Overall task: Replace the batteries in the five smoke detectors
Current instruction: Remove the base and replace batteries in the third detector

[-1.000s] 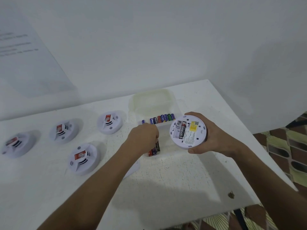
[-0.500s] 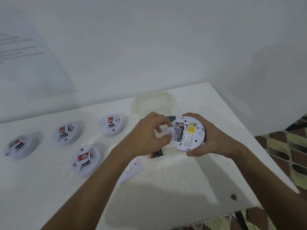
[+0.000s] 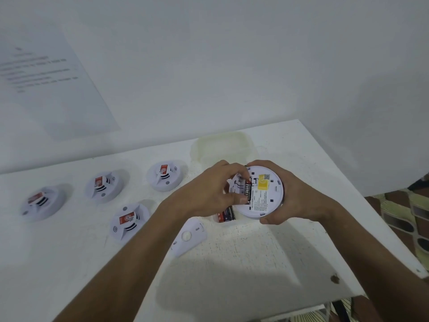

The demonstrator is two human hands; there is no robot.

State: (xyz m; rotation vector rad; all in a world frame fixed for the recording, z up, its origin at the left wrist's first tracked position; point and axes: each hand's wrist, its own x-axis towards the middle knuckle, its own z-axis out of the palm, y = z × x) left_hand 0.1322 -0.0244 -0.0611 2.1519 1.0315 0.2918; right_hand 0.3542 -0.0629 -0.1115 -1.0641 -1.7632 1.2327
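Now right hand (image 3: 299, 201) cups upturned detector (image 3: 260, 194) above counter (image 3: 255, 263), steadying open bay for me. Left hand (image 3: 209, 194) fingers (image 3: 241, 199) pinch battery (image 3: 248, 190), seating it in bay. Spent cells (image 3: 225, 214) lie just below detector; four detectors (image 3: 128, 223) wait left.

Both forearms bare to the frame edge, no sleeves in view; hands, left (image 3: 210, 191) and right (image 3: 299, 196), ungloved, nails short, fingers plain.

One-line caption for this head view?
Right hand holds an upturned smoke detector while left hand fits a battery.
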